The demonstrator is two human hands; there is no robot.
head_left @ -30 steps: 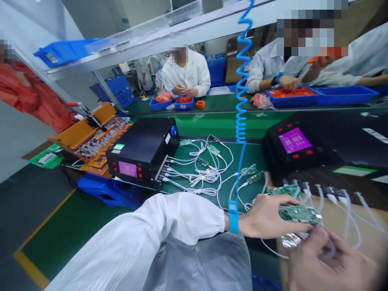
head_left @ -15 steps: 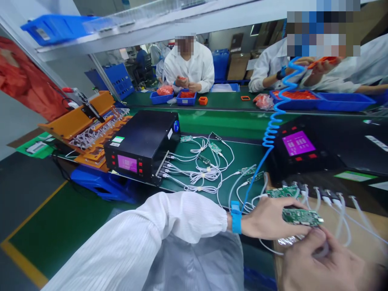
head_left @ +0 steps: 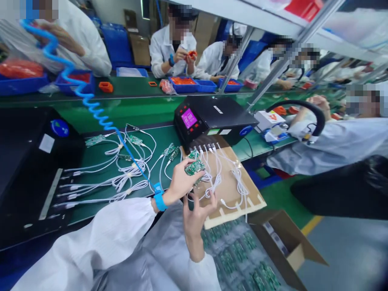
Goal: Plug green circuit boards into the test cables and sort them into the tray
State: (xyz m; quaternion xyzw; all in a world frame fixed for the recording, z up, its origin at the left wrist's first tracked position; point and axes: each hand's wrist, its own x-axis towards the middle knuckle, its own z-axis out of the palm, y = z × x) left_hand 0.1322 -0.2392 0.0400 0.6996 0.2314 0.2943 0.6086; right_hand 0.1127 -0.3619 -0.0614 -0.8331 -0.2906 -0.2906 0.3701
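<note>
My left hand (head_left: 181, 180) is closed on a green circuit board (head_left: 195, 167), gripping it between thumb and fingers. Another green board (head_left: 192, 154) shows just behind it, partly hidden. Below the held board, my right hand (head_left: 196, 212) has its thumb and fingers spread apart, with nothing visible in them. White cables (head_left: 214, 184) lie right by its fingertips on a brown cardboard sheet (head_left: 226, 202). A blue wristband (head_left: 159, 197) on my left wrist joins a coiled blue cord (head_left: 91, 107).
A black tester (head_left: 224, 115) with a lit screen stands behind the cardboard; another black box (head_left: 33, 161) is at left. Several cabled boards (head_left: 136, 140) lie between them. Bagged boards (head_left: 228, 258) and an open carton (head_left: 285, 242) sit at lower right. Co-workers (head_left: 172, 48) sit opposite.
My view has swung to the right, bringing the bagged boards and carton in. My right hand has come away from the held circuit board and its fingers have spread. My left hand keeps the board.
</note>
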